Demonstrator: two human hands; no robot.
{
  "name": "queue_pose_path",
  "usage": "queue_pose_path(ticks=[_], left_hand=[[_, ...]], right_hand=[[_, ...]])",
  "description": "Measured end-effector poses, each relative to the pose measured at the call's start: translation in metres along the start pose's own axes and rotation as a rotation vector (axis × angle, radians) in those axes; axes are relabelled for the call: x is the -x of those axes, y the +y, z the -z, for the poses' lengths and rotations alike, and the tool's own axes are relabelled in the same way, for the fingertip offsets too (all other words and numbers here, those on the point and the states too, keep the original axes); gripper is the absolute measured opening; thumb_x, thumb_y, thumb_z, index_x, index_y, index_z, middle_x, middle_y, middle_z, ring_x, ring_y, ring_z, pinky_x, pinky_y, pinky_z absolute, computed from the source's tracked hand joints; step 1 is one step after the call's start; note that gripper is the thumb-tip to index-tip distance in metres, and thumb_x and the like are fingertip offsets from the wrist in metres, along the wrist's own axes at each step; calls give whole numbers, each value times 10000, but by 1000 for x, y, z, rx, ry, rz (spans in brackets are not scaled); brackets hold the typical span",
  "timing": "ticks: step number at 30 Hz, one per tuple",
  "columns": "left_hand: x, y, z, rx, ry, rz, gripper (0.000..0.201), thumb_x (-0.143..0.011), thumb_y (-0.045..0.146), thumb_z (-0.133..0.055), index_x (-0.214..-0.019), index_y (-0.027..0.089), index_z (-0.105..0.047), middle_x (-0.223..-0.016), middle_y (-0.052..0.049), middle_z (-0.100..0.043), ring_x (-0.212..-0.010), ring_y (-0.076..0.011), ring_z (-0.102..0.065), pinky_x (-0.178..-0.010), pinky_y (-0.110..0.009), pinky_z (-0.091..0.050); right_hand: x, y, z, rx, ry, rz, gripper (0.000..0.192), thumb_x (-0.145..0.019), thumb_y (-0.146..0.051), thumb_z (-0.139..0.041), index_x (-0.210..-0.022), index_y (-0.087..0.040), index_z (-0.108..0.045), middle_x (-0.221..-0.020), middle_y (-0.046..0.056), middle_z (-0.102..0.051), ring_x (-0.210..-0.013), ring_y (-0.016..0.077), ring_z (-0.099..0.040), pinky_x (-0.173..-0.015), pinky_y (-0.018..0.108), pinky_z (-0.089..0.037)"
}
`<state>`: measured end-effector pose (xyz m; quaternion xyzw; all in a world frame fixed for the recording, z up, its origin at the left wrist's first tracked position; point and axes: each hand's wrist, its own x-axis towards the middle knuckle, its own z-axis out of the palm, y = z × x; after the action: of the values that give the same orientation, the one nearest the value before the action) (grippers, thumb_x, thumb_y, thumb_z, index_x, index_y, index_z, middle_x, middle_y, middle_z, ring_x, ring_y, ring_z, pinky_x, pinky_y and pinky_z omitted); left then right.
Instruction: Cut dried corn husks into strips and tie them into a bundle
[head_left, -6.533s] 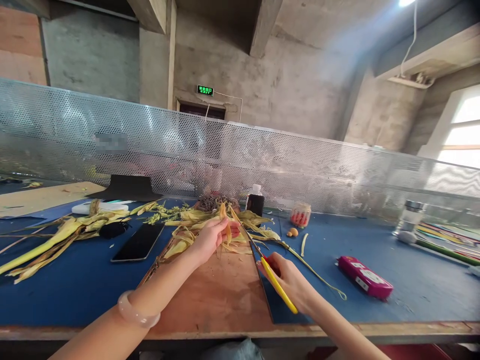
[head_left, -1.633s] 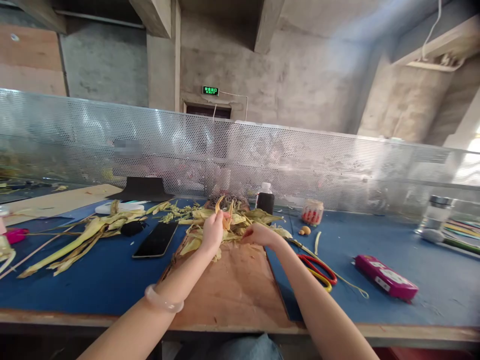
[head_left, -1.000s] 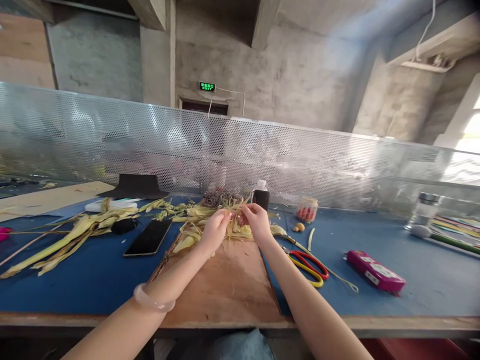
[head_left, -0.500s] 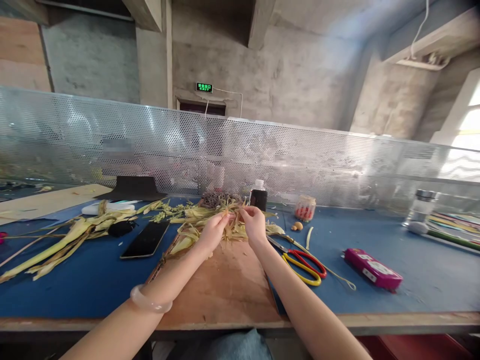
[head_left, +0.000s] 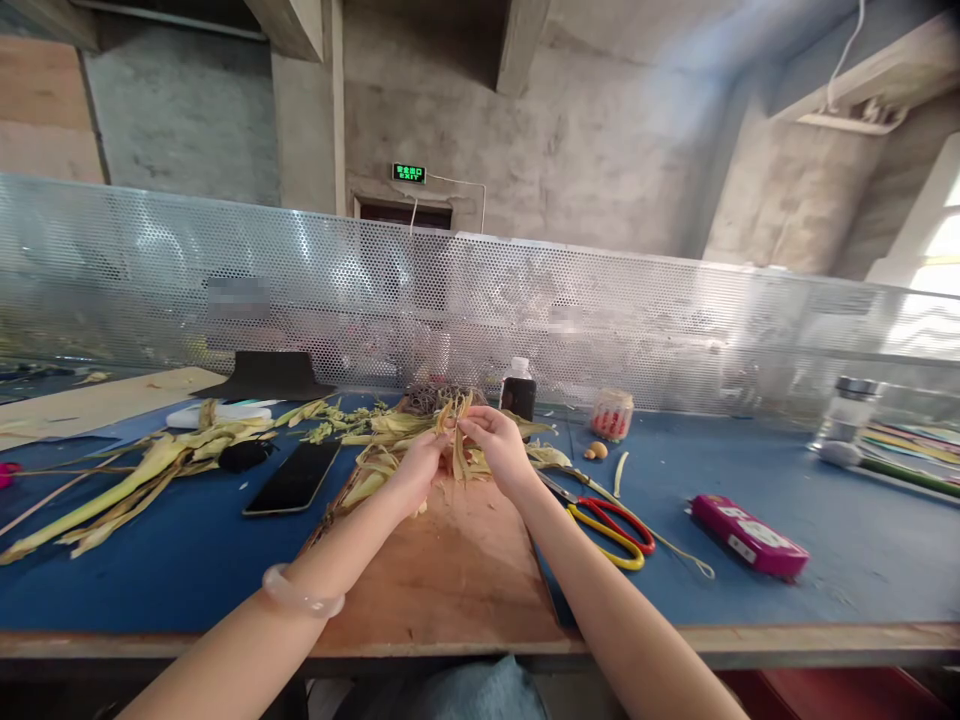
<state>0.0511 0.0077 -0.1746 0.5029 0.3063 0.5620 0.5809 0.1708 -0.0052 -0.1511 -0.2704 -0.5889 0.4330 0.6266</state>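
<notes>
Centre of the frame: my left hand [head_left: 421, 465] and right hand [head_left: 501, 447] come close together over the upper end of the board [head_left: 442, 590]. Each is nearly closed, thumb against fingers, pinching the yellowish husk strip [head_left: 459, 464] between them; it shows above the fingertips and hangs below, its folds too small to make out. Around and behind it spreads the husk pile [head_left: 369, 480], with the dark bottle [head_left: 518, 396] standing just beyond. Right of centre, the scissors [head_left: 616, 532] rest on the blue worktop [head_left: 150, 570], red and yellow handles toward the lower right. Left of centre lies the phone [head_left: 294, 478]; at right, the magenta case [head_left: 748, 537]; above and left of that, the jar [head_left: 612, 415].
</notes>
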Motion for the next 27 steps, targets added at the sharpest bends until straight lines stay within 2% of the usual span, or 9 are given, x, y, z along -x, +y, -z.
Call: queue_pose_path(ticks=[4,8,11,16,23,27], left_hand=[[1,0,-3,-18,-84,-24,166,-735,207,-610,-884,144,-648,-671,-29,-675,-522,-131,-593,-471,-222,-440],[6,3,-7,23,-181,9,186,-710,146,-593,-887,144,-650,-682,-35,-681,-582,-153,-626,-543,-253,-482],[9,7,-8,89,-198,64,173,-729,128,-542,-864,136,-649,-684,-47,-681,-632,-169,-643,-590,-272,-507],[8,10,-9,170,-205,157,232,-812,157,-433,-879,127,-653,-740,-75,-690,-708,-186,-651,-646,-305,-535],[4,9,-7,205,-199,101,235,-864,220,-471,-962,138,-668,-841,-73,-702,-769,-183,-646,-706,-303,-520],[1,6,-1,133,-205,-22,226,-802,238,-609,-996,151,-686,-904,-68,-708,-816,-177,-637,-710,-263,-482]], right_hand=[[0,2,1,132,0,8,231,-685,-344,-653,-837,-177,-605,-762,34,-694,-700,166,-639,-610,272,-492],[-1,6,2,203,36,22,188,-687,-299,-647,-822,-172,-614,-667,2,-636,-593,136,-572,-546,250,-452],[-1,6,3,225,57,29,173,-694,-287,-635,-821,-172,-611,-642,-8,-610,-543,124,-535,-513,248,-433],[-2,8,5,201,85,41,188,-691,-305,-629,-824,-177,-592,-720,12,-638,-593,138,-573,-574,273,-473],[-5,11,8,153,119,45,209,-683,-334,-634,-817,-178,-599,-764,28,-662,-663,159,-611,-634,297,-491],[-6,9,9,132,123,44,211,-659,-328,-658,-797,-178,-604,-778,27,-665,-700,156,-609,-645,283,-476]])
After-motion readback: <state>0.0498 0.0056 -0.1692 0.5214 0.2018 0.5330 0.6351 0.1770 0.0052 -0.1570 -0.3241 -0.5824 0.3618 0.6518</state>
